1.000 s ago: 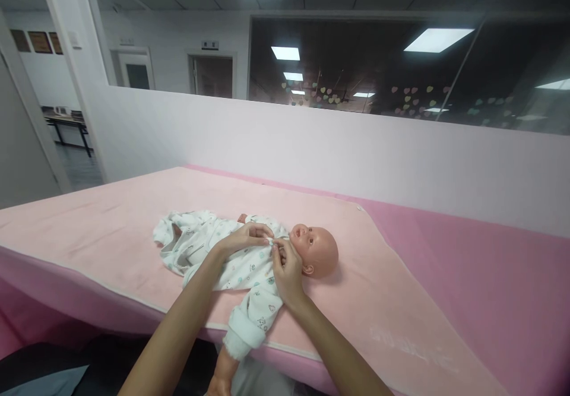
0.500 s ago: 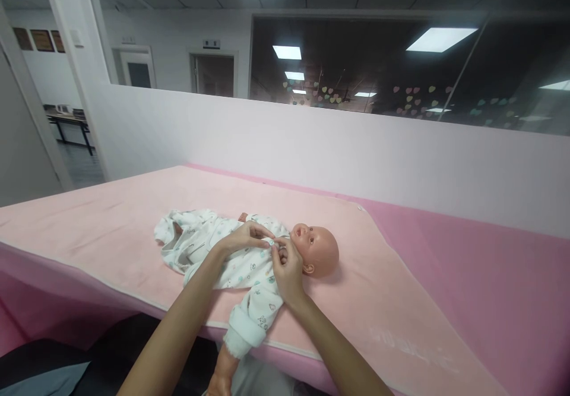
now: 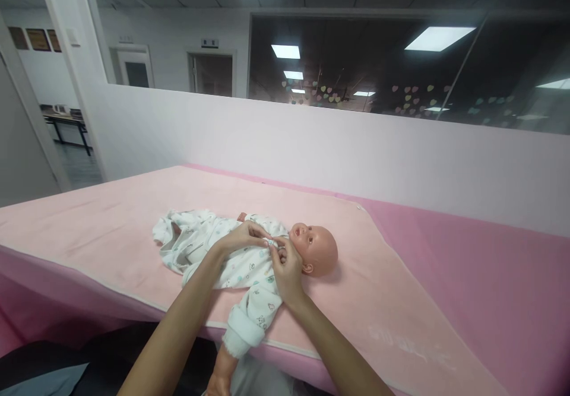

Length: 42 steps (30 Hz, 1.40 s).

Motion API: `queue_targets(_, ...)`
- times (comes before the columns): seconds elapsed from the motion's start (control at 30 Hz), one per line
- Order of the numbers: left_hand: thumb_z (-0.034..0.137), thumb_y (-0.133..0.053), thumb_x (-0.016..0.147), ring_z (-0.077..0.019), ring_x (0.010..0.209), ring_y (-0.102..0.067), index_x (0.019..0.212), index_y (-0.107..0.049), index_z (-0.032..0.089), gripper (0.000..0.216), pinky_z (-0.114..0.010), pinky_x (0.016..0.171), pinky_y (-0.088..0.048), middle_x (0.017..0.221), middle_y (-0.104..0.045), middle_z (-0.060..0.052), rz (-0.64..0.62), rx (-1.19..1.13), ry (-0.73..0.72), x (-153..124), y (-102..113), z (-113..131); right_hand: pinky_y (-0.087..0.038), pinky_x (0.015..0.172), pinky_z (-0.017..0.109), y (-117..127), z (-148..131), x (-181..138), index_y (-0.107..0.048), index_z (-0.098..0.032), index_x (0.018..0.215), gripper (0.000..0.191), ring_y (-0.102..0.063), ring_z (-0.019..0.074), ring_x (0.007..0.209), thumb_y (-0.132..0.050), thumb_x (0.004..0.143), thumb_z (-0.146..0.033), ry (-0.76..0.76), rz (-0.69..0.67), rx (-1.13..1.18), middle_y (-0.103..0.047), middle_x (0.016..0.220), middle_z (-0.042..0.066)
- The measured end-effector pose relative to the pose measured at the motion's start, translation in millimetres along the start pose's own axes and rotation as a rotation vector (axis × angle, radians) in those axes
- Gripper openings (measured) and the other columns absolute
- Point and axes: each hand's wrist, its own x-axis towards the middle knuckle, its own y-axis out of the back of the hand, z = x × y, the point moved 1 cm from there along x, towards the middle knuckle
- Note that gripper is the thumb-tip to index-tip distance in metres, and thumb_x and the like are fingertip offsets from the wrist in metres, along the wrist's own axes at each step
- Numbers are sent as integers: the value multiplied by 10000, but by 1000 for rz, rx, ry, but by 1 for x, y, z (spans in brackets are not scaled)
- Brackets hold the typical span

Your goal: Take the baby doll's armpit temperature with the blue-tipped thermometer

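Observation:
A baby doll [image 3: 317, 249] lies on its back on a pale pink towel [image 3: 111, 218], head to the right. It wears a white printed romper [image 3: 214, 253]. My left hand [image 3: 243, 237] pinches the romper's collar just below the doll's chin. My right hand [image 3: 285, 268] pinches the same collar edge from the near side, fingertips meeting the left hand's. One sleeve [image 3: 249, 319] hangs over the near edge, with the doll's bare hand [image 3: 220, 378] showing below it.
The towel covers a darker pink padded surface [image 3: 467, 277] that runs off to the right. A low white partition wall [image 3: 356, 152] stands behind it, with dark glass above. An open doorway with a table is at the far left.
Both hands stay at the collar; the fingertips have shifted slightly closer together. The doll has not moved.

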Motion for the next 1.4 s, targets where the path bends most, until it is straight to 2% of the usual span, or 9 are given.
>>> queue_targets(0.33,281,-728,627,-169,734,-615,772,-703,121,218,-253,684,-474,739,-685,-60,-54,-24,-23,2,1,-2,-456,564,254,0,3,-1,-565,-206,1013,241,-576,154,688,-424,858,-325,5,-7,14,-615,768,29)
queue_targets(0.53,261,-738,615,-166,757,-606,843,-696,123,270,-266,714,-470,773,-683,-60,-25,-13,-45,3,2,-5,-459,565,262,-1,2,2,-570,-207,972,232,-581,164,704,-409,866,-335,-1,0,27,-609,757,29)
queue_targets(0.73,268,-717,644,-170,788,-606,856,-697,132,252,-265,728,-469,815,-686,-69,-47,-45,-49,3,3,-6,-448,567,255,-1,0,3,-553,-206,920,206,-578,159,703,-391,876,-325,-29,-9,22,-607,762,27)
queue_targets(0.93,283,-703,657,-171,783,-610,831,-705,137,227,-261,726,-466,801,-689,-67,-26,-65,-37,2,4,-5,-441,556,251,-1,1,3,-551,-196,914,199,-571,148,643,-409,866,-325,-27,20,27,-599,703,14)
queue_targets(1.4,279,-714,644,-173,764,-605,797,-709,145,203,-295,765,-453,775,-689,-56,27,-103,0,0,3,-3,-456,573,257,-1,-2,1,-528,-199,910,162,-582,151,677,-414,867,-305,-27,24,8,-615,783,30)
